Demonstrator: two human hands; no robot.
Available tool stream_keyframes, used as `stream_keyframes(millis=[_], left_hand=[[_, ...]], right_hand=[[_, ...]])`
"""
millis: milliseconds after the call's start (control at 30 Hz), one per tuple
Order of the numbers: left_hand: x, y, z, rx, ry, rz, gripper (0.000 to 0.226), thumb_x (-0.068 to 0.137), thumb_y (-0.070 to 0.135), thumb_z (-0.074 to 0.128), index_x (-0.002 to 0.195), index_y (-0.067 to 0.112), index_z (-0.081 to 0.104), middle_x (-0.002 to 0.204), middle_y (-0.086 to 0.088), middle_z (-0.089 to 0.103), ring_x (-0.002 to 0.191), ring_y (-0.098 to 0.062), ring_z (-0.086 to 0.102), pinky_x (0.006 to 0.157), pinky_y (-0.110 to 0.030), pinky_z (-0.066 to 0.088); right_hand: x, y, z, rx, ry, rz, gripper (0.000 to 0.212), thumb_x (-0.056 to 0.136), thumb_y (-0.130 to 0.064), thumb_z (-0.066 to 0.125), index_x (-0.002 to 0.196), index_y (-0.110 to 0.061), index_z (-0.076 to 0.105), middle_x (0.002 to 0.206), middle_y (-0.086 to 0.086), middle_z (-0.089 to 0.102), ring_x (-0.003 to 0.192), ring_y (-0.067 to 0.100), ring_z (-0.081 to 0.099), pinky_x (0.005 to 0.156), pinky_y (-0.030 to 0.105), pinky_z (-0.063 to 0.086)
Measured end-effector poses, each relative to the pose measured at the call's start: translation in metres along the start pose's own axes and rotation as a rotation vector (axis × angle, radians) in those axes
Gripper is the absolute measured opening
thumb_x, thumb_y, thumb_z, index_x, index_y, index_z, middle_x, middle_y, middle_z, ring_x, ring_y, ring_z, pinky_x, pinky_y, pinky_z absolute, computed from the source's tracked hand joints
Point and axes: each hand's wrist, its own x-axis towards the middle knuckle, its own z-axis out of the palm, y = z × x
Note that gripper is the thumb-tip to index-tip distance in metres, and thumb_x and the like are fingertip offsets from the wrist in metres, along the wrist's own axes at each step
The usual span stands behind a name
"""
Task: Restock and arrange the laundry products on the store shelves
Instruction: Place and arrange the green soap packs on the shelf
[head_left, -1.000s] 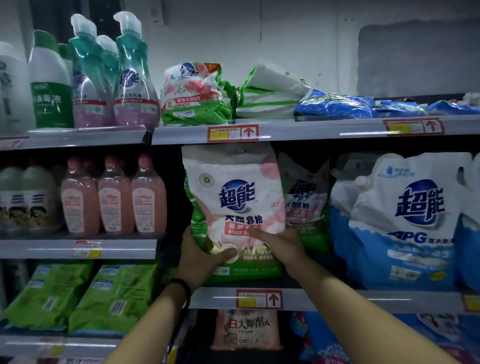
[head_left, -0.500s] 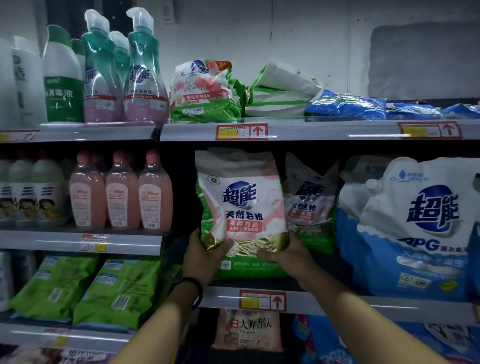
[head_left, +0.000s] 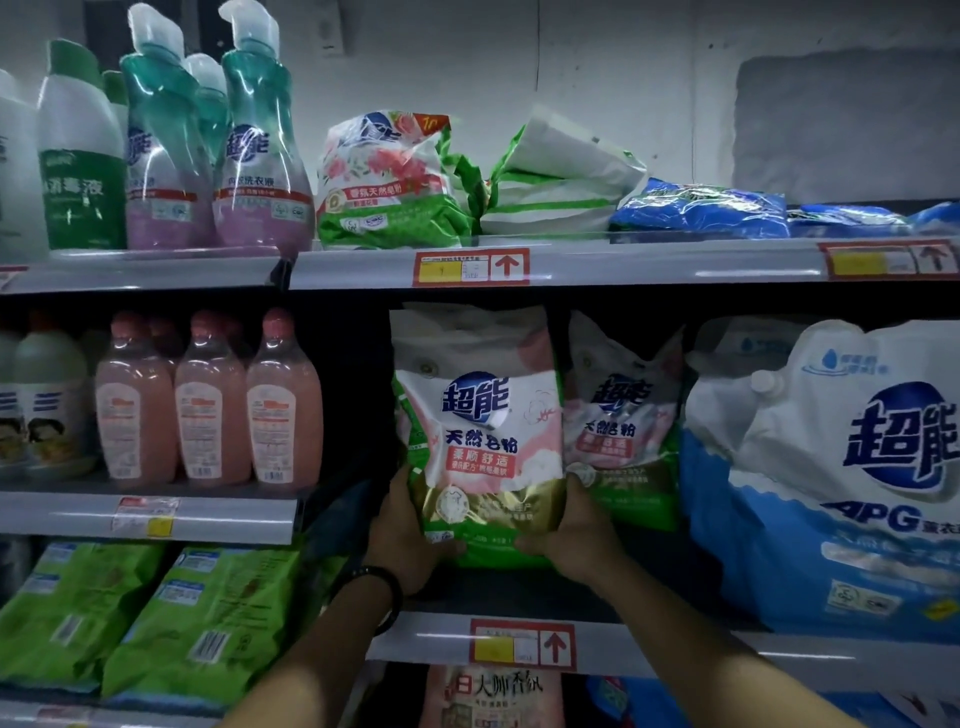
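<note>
A white, pink and green bag of soap powder (head_left: 480, 426) stands upright on the middle shelf (head_left: 649, 654). My left hand (head_left: 402, 535) grips its lower left corner, and my right hand (head_left: 574, 530) grips its lower right corner. Its bottom edge is hidden behind my fingers. A second bag of the same powder (head_left: 621, 421) stands just behind it to the right, leaning slightly.
Big blue and white refill pouches (head_left: 841, 467) fill the shelf to the right. Pink bottles (head_left: 208, 400) stand on the left shelf, green packs (head_left: 156, 623) below them. The top shelf (head_left: 649, 262) holds teal bottles (head_left: 254, 145), a floral bag (head_left: 384, 182) and flat blue packs (head_left: 701, 208).
Both hands have pushed the soap powder bag deeper into the shelf and slid down to its lower corners. The bag stands straighter beside the second bag.
</note>
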Motion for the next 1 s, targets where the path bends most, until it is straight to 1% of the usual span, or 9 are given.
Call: stream_keyframes(millis=[200,267,333,433,533,633,733,833,1000], left_hand=[[0.068,-0.053,0.015,0.056,-0.031,-0.024,0.158,0.033,0.058,0.097,0.158,0.045,0.002,0.154,-0.001,0.048,0.135,-0.026,0.056,0.108,-0.052,0.053],[0.071,-0.051,0.016,0.105,-0.028,-0.036,0.166,0.027,0.066,0.096,0.156,0.048,-0.007,0.158,-0.006,0.040,0.140,-0.031,0.050,0.110,-0.054,0.050],[0.069,-0.042,0.015,0.150,-0.018,-0.070,0.171,0.027,0.061,0.094,0.156,0.045,-0.016,0.158,-0.011,0.034,0.142,-0.034,0.045,0.112,-0.055,0.048],[0.053,-0.014,0.014,0.163,-0.021,-0.161,0.170,0.039,0.045,0.100,0.157,0.038,-0.022,0.161,-0.017,0.025,0.146,-0.039,0.038,0.116,-0.056,0.043],[0.033,0.014,0.023,0.206,0.030,-0.301,0.142,0.073,0.024,0.093,0.162,0.028,-0.018,0.163,-0.025,0.023,0.146,-0.043,0.037,0.121,-0.052,0.036],[0.010,0.028,0.024,0.393,0.071,-0.344,0.100,0.099,0.030,0.063,0.164,0.015,-0.012,0.160,-0.028,0.035,0.142,-0.044,0.045,0.118,-0.052,0.039],[-0.026,0.032,0.008,0.590,0.060,-0.160,0.078,0.093,0.030,0.065,0.155,0.007,0.024,0.144,-0.023,0.051,0.128,-0.043,0.057,0.105,-0.048,0.050],[-0.082,0.039,-0.011,0.544,0.142,0.049,0.051,0.087,0.035,0.069,0.132,0.016,0.056,0.124,-0.014,0.064,0.113,-0.038,0.064,0.091,-0.045,0.055],[-0.189,0.037,-0.031,0.363,0.180,0.058,0.025,0.084,0.034,0.070,0.107,0.025,0.070,0.106,0.001,0.071,0.099,-0.022,0.068,0.086,-0.030,0.054]], right_hand=[[0.039,0.014,0.005,-0.034,0.015,0.023,0.069,0.073,-0.013,0.095,0.126,-0.020,0.051,0.112,-0.006,0.064,0.100,0.014,0.063,0.077,0.028,0.051],[0.048,0.020,0.008,-0.054,0.022,0.037,0.071,0.070,-0.016,0.097,0.126,-0.018,0.054,0.113,-0.003,0.067,0.101,0.018,0.066,0.084,0.032,0.055],[0.053,0.024,0.011,-0.052,0.023,0.063,0.070,0.068,-0.017,0.098,0.127,-0.018,0.061,0.116,-0.001,0.071,0.106,0.021,0.068,0.094,0.039,0.057],[0.048,0.022,0.015,-0.034,0.046,0.103,0.061,0.073,-0.018,0.095,0.126,-0.014,0.065,0.117,0.002,0.071,0.106,0.024,0.067,0.091,0.035,0.054],[0.031,0.012,0.022,-0.109,0.110,0.141,0.048,0.081,-0.025,0.090,0.120,-0.008,0.066,0.115,0.007,0.070,0.101,0.026,0.066,0.083,0.031,0.051],[0.005,0.000,0.022,-0.256,0.123,0.145,0.033,0.088,-0.029,0.080,0.113,-0.012,0.066,0.112,0.010,0.071,0.097,0.028,0.069,0.079,0.034,0.059],[-0.032,-0.019,0.015,-0.273,0.133,0.054,0.022,0.088,-0.027,0.066,0.108,-0.019,0.063,0.099,0.004,0.070,0.085,0.023,0.069,0.073,0.037,0.062],[-0.078,-0.043,0.013,-0.177,0.142,-0.079,0.034,0.096,-0.028,0.066,0.129,-0.023,0.061,0.111,-0.004,0.066,0.091,0.018,0.067,0.076,0.031,0.056],[-0.165,-0.056,0.036,-0.012,0.049,-0.035,0.016,0.097,-0.027,0.069,0.112,-0.027,0.064,0.102,-0.011,0.067,0.088,0.011,0.066,0.073,0.029,0.055]])
